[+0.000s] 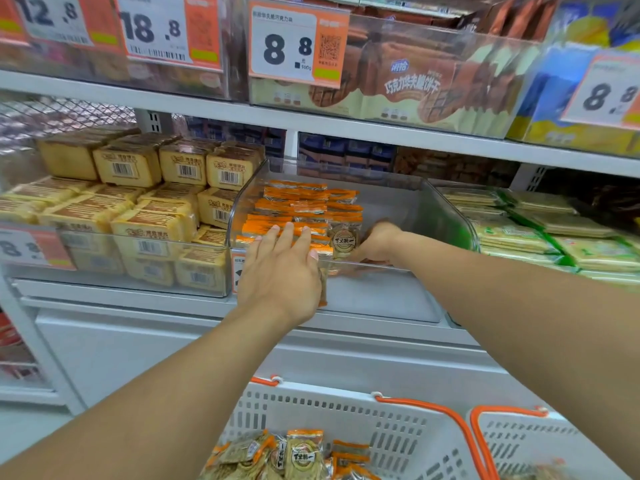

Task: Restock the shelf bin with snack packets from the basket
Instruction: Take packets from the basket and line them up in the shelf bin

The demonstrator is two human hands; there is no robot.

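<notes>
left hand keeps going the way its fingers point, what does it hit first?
Likely the orange-edged snack packets stacked in the clear shelf bin. The left hand has straight fingers reaching over the bin's front edge; whether they touch the stack is unclear.

I see packets (298, 216) stacked at the bin's (446, 216) left; the basket (408, 441) sits below the shelf (346, 332).

Bright, even store light from overhead casts only soft shadows. Wide-angle distortion bends the shelf (311, 123) edges, and the corner price tags (609, 91) blur.
</notes>
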